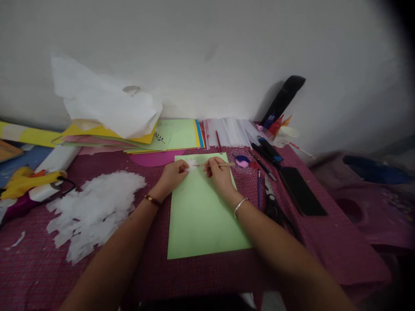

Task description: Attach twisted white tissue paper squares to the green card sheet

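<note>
In the head view, my left hand [174,176] pinches the edge of a small white paper cutout [191,164] over the upper part of a light green sheet [207,211]. My right hand [219,173] grips a thin pale-handled paintbrush [230,164], its tip pointing left and meeting the cutout. Whether the tip carries paint is too small to make out. Just right of that hand lies a small palette with dark blue and pink paint [242,161].
A pile of white paper cutouts [100,203] lies left of the sheet. Stacked coloured papers [178,134] and crumpled white paper [106,106] stand behind. Scissors [271,198], a blue pencil [259,190] and a black flat object [301,190] lie right. A yellow glue gun [27,183] sits far left.
</note>
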The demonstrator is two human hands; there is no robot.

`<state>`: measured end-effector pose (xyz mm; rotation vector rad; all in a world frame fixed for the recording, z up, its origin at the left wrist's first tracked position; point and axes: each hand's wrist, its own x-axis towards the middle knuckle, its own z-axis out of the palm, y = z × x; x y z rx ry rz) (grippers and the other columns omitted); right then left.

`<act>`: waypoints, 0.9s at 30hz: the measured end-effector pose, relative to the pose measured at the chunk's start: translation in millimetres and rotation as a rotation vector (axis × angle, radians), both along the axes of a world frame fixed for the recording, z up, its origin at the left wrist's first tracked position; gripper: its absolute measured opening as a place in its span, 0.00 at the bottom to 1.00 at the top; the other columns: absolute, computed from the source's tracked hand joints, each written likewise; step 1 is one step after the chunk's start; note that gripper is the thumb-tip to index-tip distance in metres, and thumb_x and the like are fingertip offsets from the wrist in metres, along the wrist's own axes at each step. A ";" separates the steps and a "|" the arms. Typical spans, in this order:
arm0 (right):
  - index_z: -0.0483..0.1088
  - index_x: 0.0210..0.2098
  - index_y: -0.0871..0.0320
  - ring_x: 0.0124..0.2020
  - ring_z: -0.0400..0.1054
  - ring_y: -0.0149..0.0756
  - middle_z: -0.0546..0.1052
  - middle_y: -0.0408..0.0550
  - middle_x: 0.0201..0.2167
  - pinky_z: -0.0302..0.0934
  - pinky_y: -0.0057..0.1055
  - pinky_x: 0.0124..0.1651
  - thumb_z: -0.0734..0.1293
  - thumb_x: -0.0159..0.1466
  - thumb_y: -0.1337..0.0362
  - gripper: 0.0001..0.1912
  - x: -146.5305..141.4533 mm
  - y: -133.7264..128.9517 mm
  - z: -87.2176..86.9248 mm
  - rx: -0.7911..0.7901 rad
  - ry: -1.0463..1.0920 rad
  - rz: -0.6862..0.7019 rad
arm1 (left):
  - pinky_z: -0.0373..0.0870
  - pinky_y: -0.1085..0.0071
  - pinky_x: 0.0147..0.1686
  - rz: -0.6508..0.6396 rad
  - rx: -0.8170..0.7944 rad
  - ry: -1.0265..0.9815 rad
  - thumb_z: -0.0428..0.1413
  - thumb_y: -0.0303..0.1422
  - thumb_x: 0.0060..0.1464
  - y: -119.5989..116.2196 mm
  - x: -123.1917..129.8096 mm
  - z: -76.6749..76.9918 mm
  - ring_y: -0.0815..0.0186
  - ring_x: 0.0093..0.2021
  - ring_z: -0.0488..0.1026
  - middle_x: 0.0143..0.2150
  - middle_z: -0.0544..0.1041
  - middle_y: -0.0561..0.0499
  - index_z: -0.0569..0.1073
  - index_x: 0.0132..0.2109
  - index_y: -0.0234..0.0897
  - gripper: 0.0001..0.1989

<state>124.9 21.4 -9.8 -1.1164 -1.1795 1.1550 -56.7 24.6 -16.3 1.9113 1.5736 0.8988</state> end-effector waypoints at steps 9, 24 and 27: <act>0.65 0.25 0.57 0.19 0.61 0.27 0.69 0.40 0.20 0.55 0.25 0.23 0.59 0.63 0.56 0.14 -2.0 -8.8 -0.1 0.064 -0.129 0.130 | 0.66 0.70 0.32 0.007 0.006 0.017 0.54 0.26 0.45 1.3 1.0 0.5 0.66 0.30 0.71 0.28 0.74 0.52 0.71 0.34 0.36 0.06; 0.64 0.26 0.55 0.24 0.63 0.31 0.69 0.40 0.22 0.56 0.28 0.30 0.57 0.65 0.58 0.13 -2.9 -15.0 -2.7 0.156 -0.416 0.168 | 0.58 0.75 0.23 0.181 -0.126 -0.657 0.59 0.37 0.42 2.8 -6.9 6.2 0.73 0.22 0.63 0.23 0.68 0.57 0.69 0.31 0.36 0.11; 0.64 0.26 0.54 0.26 0.63 0.33 0.68 0.41 0.22 0.56 0.30 0.32 0.57 0.65 0.60 0.12 -3.6 -17.3 -3.8 0.219 -0.513 0.179 | 0.57 0.75 0.23 0.258 -0.147 -0.729 0.60 0.36 0.41 1.3 -7.3 8.1 0.74 0.22 0.62 0.22 0.67 0.57 0.69 0.30 0.35 0.10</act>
